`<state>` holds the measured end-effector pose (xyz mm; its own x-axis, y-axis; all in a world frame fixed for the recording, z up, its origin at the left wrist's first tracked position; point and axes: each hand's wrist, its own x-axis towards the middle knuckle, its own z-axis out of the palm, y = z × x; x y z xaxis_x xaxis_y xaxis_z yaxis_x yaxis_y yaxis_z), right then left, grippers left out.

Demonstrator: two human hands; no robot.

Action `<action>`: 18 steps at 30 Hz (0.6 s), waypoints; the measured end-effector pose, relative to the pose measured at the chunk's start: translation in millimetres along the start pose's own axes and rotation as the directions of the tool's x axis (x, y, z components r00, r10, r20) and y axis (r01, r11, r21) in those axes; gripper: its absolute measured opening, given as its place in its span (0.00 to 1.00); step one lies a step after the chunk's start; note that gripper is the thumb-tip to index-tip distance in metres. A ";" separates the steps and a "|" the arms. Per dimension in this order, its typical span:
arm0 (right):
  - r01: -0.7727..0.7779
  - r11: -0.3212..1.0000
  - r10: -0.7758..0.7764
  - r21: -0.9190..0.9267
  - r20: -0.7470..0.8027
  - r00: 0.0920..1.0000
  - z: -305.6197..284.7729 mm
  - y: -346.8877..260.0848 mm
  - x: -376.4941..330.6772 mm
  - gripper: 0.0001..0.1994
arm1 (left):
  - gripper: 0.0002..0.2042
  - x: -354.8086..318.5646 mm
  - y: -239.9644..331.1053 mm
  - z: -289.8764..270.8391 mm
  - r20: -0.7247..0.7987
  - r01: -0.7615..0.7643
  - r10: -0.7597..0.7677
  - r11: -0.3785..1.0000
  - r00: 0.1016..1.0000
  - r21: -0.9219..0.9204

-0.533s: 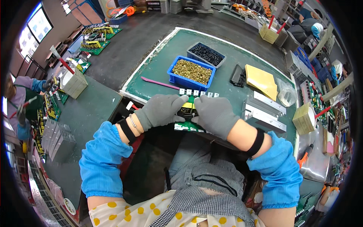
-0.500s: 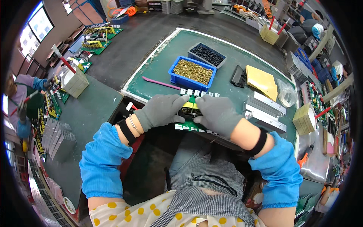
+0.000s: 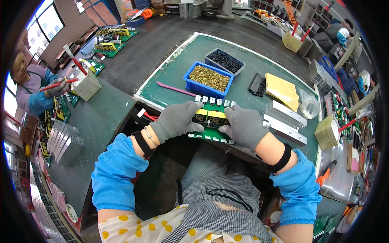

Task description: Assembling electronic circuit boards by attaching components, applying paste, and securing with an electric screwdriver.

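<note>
A green circuit board lies at the near edge of the green-topped table, with yellow-topped transformers along its middle and rows of white-tabbed parts on its far and near sides. My left hand, in a grey glove, grips the left end of the board's middle, thumb and fingers around the parts there. At the right end my right hand, gloved alike, grips the board in the same way. Beyond the board stands a blue bin of brass-coloured screws. Against its far side is a grey-blue bin of small black pieces.
A pink stick lies left of the bins. To the right are a black case, yellow paper, a clear bag and aluminium heat sinks. At the left bench a co-worker's gloved hand holds a red-handled tool.
My hands have moved apart along the board, uncovering more of the yellow transformers. The co-worker at the left has raised a hand with the red-handled tool. The view has shifted slightly.
</note>
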<state>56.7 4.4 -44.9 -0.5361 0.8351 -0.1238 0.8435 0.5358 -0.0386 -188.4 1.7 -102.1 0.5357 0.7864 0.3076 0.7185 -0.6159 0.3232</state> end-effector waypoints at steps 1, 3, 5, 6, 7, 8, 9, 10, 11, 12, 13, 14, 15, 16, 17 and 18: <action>0.006 1.000 -0.006 0.003 -0.014 1.000 0.3 0.1 0.7 0.23 | 0.32 2.9 -4.3 3.0 -0.039 -0.047 0.049 0.998 0.998 0.044; 0.005 1.000 -0.005 0.013 -0.028 1.000 1.2 0.9 2.1 0.22 | 0.32 7.0 -12.3 7.8 -0.067 -0.098 0.104 0.991 0.992 0.088; 0.003 1.000 -0.002 0.020 -0.043 0.999 3.5 1.6 2.8 0.21 | 0.31 7.7 -16.4 12.7 -0.140 -0.171 0.188 0.978 0.972 0.123; 0.010 0.999 -0.008 0.035 -0.057 0.998 4.4 2.5 3.5 0.21 | 0.31 9.3 -17.8 15.1 -0.167 -0.190 0.212 0.972 0.963 0.140; 0.033 0.999 -0.030 0.040 -0.074 0.997 5.2 3.8 4.2 0.21 | 0.31 9.4 -18.1 16.9 -0.164 -0.200 0.220 0.971 0.962 0.128; 0.047 0.998 -0.043 0.046 -0.095 0.995 6.4 4.0 2.7 0.20 | 0.32 9.4 -17.6 18.1 -0.168 -0.190 0.211 0.973 0.963 0.132; 0.030 0.998 -0.024 0.056 -0.090 0.996 7.5 3.9 1.2 0.20 | 0.33 10.6 -17.4 18.7 -0.178 -0.186 0.210 0.972 0.962 0.142; 0.035 0.996 -0.026 0.076 -0.116 0.993 7.9 4.5 0.5 0.20 | 0.33 10.4 -16.8 17.2 -0.149 -0.176 0.194 0.977 0.970 0.125; 0.043 0.995 -0.031 0.090 -0.136 0.990 8.1 5.2 -1.3 0.20 | 0.33 11.0 -15.7 16.1 -0.162 -0.196 0.216 0.972 0.963 0.129; 0.023 0.992 -0.008 0.128 -0.116 0.993 7.8 5.8 -1.9 0.20 | 0.34 10.8 -14.4 14.1 -0.151 -0.185 0.200 0.977 0.968 0.104; 0.033 0.992 -0.015 0.121 -0.148 0.989 7.4 5.9 -3.7 0.20 | 0.34 11.0 -13.7 10.9 -0.124 -0.168 0.177 0.983 0.976 0.078; 0.017 0.992 0.001 0.128 -0.135 0.991 6.8 5.9 -4.4 0.21 | 0.33 9.4 -13.3 6.3 -0.087 -0.164 0.166 0.986 0.982 0.031; -0.012 0.990 0.026 0.138 -0.102 0.994 6.4 5.3 -5.7 0.22 | 0.33 8.7 -12.3 3.0 -0.115 -0.171 0.175 0.984 0.978 0.042; -0.001 0.990 0.016 0.142 -0.110 0.994 5.8 5.2 -7.4 0.22 | 0.32 7.1 -11.2 0.0 -0.084 -0.152 0.150 0.988 0.985 -0.014; -0.017 0.995 0.026 0.103 -0.086 0.996 5.0 6.1 -8.7 0.23 | 0.32 5.9 -9.6 -2.0 -0.053 -0.135 0.132 0.988 0.990 -0.073; -0.041 0.998 0.043 0.056 -0.046 0.998 4.5 7.0 -10.9 0.25 | 0.32 4.6 -8.6 -4.4 -0.017 -0.101 0.100 0.989 0.995 -0.107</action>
<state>68.6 -1.5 -48.3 -0.5000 0.8623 -0.0796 0.8652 0.4934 -0.0892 -194.1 10.4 -99.5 0.5971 0.7199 0.3538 0.6089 -0.6939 0.3843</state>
